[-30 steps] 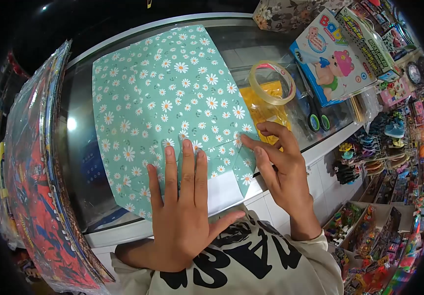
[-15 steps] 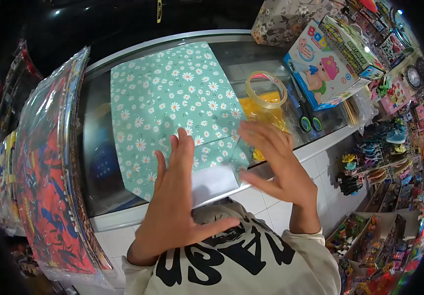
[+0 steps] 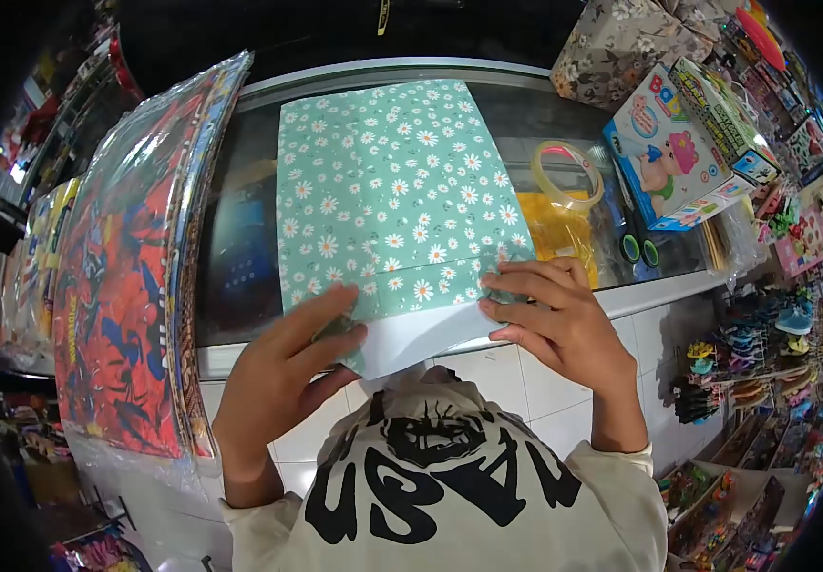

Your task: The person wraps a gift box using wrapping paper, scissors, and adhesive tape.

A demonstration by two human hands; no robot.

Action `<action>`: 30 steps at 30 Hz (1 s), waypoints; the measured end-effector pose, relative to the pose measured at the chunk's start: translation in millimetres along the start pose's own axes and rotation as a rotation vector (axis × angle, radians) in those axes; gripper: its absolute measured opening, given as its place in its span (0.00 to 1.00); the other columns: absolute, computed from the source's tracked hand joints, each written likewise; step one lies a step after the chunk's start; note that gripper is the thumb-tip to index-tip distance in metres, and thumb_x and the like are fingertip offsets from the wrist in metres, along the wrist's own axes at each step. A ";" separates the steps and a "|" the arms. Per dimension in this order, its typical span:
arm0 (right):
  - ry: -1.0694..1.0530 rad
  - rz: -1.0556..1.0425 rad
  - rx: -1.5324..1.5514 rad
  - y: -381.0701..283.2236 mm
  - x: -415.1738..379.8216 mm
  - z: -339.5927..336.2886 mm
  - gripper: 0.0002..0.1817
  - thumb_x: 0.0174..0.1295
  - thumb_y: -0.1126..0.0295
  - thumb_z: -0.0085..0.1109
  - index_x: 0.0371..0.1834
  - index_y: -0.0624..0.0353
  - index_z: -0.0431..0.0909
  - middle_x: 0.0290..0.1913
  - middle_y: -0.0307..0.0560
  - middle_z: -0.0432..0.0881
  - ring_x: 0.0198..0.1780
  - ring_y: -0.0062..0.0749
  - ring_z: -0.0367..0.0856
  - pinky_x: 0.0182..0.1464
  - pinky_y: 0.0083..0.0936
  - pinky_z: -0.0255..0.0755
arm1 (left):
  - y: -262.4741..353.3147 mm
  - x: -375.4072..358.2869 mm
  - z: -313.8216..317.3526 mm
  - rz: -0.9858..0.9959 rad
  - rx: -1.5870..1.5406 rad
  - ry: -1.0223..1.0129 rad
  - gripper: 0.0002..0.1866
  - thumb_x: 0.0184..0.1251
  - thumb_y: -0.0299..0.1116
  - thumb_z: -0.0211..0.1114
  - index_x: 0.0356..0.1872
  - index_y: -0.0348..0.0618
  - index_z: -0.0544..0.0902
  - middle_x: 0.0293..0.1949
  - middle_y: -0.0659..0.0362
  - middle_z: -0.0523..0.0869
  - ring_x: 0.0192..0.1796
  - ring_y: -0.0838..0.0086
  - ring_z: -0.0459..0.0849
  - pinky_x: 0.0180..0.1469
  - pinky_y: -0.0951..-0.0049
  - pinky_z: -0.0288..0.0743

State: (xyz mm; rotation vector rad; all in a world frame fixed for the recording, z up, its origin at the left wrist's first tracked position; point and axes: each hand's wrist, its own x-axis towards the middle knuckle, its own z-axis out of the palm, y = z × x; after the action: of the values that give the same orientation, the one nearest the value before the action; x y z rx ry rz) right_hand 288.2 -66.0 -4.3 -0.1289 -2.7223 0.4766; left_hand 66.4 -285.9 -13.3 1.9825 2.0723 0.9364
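Green daisy-print wrapping paper (image 3: 402, 191) lies over the glass counter, its near part folded and a white underside strip showing along the near edge. My left hand (image 3: 283, 367) is closed on the near left corner, fingers on top and thumb below. At the near right corner, my right hand (image 3: 564, 319) pinches the paper between fingers and thumb. The white strip spans the gap between both hands and hangs slightly past the counter's front edge. Whether anything lies inside the paper is hidden.
Right of the paper are a tape roll (image 3: 567, 176), a yellow packet (image 3: 564, 229), green-handled scissors (image 3: 638, 250) and a boxed baby toy (image 3: 655, 153). Plastic-wrapped Spider-Man sheets (image 3: 121, 315) stand at left. The counter's pale front edge (image 3: 645, 297) runs before me.
My left hand went from raised and spread to gripping the near left corner. My right hand has closed on the right corner. The view shifted, so the counter's things appear further right.
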 end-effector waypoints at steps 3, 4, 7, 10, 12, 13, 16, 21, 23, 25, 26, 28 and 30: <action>0.004 0.033 0.051 -0.7 3.0 -1.5 0.13 0.57 0.64 0.68 0.44 0.54 0.86 0.50 0.41 0.82 0.54 0.38 0.78 0.56 0.33 0.63 | 4.8 2.3 -1.0 0.089 0.216 0.137 0.14 0.52 0.34 0.74 0.42 0.48 0.88 0.49 0.61 0.83 0.44 0.65 0.81 0.49 0.64 0.73; 0.008 0.037 0.077 1.4 4.7 -1.5 0.12 0.58 0.65 0.68 0.43 0.55 0.86 0.48 0.41 0.82 0.52 0.37 0.78 0.55 0.33 0.63 | 4.7 2.7 -0.9 0.084 0.205 0.141 0.13 0.53 0.35 0.74 0.41 0.48 0.88 0.47 0.61 0.84 0.43 0.66 0.81 0.47 0.65 0.72; 0.034 0.104 0.179 4.8 7.9 3.6 0.09 0.62 0.65 0.65 0.41 0.56 0.84 0.44 0.41 0.80 0.45 0.36 0.76 0.50 0.32 0.60 | 4.1 2.7 0.1 0.049 0.188 0.173 0.13 0.53 0.33 0.75 0.41 0.45 0.88 0.41 0.61 0.85 0.40 0.68 0.82 0.44 0.68 0.72; 0.075 0.208 0.267 2.9 13.1 8.1 0.08 0.63 0.65 0.64 0.40 0.56 0.82 0.40 0.40 0.79 0.41 0.34 0.74 0.46 0.31 0.57 | 7.1 5.4 7.9 -0.084 0.121 0.271 0.15 0.52 0.26 0.76 0.43 0.41 0.86 0.35 0.59 0.86 0.35 0.70 0.83 0.40 0.72 0.75; 0.105 0.251 0.276 1.5 16.1 11.2 0.08 0.63 0.66 0.65 0.40 0.56 0.80 0.38 0.39 0.78 0.39 0.33 0.74 0.45 0.30 0.56 | 7.4 9.1 16.7 -0.241 -0.030 0.360 0.14 0.54 0.23 0.74 0.43 0.40 0.85 0.33 0.58 0.86 0.30 0.74 0.84 0.35 0.76 0.76; 0.122 0.258 0.262 0.7 16.0 12.6 0.08 0.63 0.66 0.65 0.41 0.56 0.80 0.37 0.39 0.78 0.39 0.33 0.74 0.45 0.30 0.56 | 9.9 11.8 18.5 -0.293 -0.097 0.383 0.14 0.55 0.23 0.74 0.43 0.41 0.85 0.32 0.58 0.86 0.29 0.72 0.84 0.35 0.74 0.75; 0.168 0.285 0.246 -5.4 16.9 17.3 0.08 0.62 0.67 0.65 0.42 0.55 0.80 0.37 0.39 0.77 0.40 0.33 0.74 0.46 0.30 0.57 | 16.0 14.9 20.9 -0.388 -0.213 0.427 0.13 0.55 0.25 0.74 0.42 0.44 0.85 0.30 0.60 0.85 0.27 0.68 0.83 0.35 0.70 0.74; 0.159 0.152 -0.020 -7.5 13.5 22.4 0.08 0.62 0.72 0.63 0.44 0.55 0.80 0.42 0.40 0.77 0.46 0.36 0.75 0.49 0.33 0.59 | 14.6 13.7 22.6 -0.291 -0.039 0.391 0.14 0.55 0.22 0.71 0.43 0.45 0.85 0.35 0.60 0.85 0.36 0.68 0.83 0.40 0.68 0.74; 0.128 0.174 -0.029 -13.3 12.6 18.6 0.10 0.61 0.74 0.61 0.46 0.55 0.80 0.44 0.42 0.77 0.49 0.37 0.75 0.51 0.34 0.60 | 21.0 12.6 23.7 -0.198 0.218 0.394 0.14 0.55 0.22 0.69 0.44 0.46 0.85 0.41 0.60 0.85 0.42 0.66 0.81 0.45 0.66 0.73; 0.125 0.166 -0.031 -16.5 9.3 17.4 0.12 0.61 0.75 0.61 0.48 0.55 0.80 0.46 0.43 0.77 0.51 0.37 0.75 0.54 0.35 0.61 | 36.4 11.0 23.1 -0.127 0.378 0.340 0.16 0.57 0.24 0.65 0.47 0.48 0.85 0.52 0.58 0.82 0.51 0.64 0.79 0.51 0.62 0.69; 0.124 0.162 -0.033 -17.6 8.0 17.0 0.13 0.61 0.76 0.60 0.49 0.55 0.80 0.47 0.44 0.77 0.52 0.38 0.76 0.55 0.35 0.61 | 44.1 9.1 25.1 -0.083 0.370 0.252 0.17 0.60 0.32 0.66 0.51 0.47 0.84 0.56 0.57 0.81 0.57 0.62 0.78 0.58 0.60 0.69; 0.122 0.174 -0.026 -19.8 6.9 16.5 0.14 0.61 0.76 0.59 0.51 0.56 0.80 0.48 0.46 0.78 0.53 0.40 0.76 0.56 0.35 0.62 | 62.7 16.6 37.5 0.005 0.351 0.156 0.25 0.62 0.44 0.67 0.59 0.45 0.80 0.64 0.53 0.76 0.66 0.55 0.73 0.67 0.55 0.65; 0.153 0.209 0.081 -17.2 3.8 15.6 0.15 0.62 0.78 0.58 0.52 0.57 0.79 0.49 0.48 0.78 0.53 0.42 0.76 0.57 0.36 0.64 | 62.4 21.7 50.8 -0.014 0.282 0.045 0.33 0.62 0.52 0.66 0.63 0.43 0.75 0.68 0.48 0.70 0.70 0.50 0.68 0.69 0.49 0.60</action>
State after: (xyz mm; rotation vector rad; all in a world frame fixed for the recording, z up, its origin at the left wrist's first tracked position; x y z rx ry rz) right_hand 278.4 -86.4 -10.7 -0.4134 -2.5478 0.6089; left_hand 142.3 -251.4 -15.3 2.0891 2.3530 0.7261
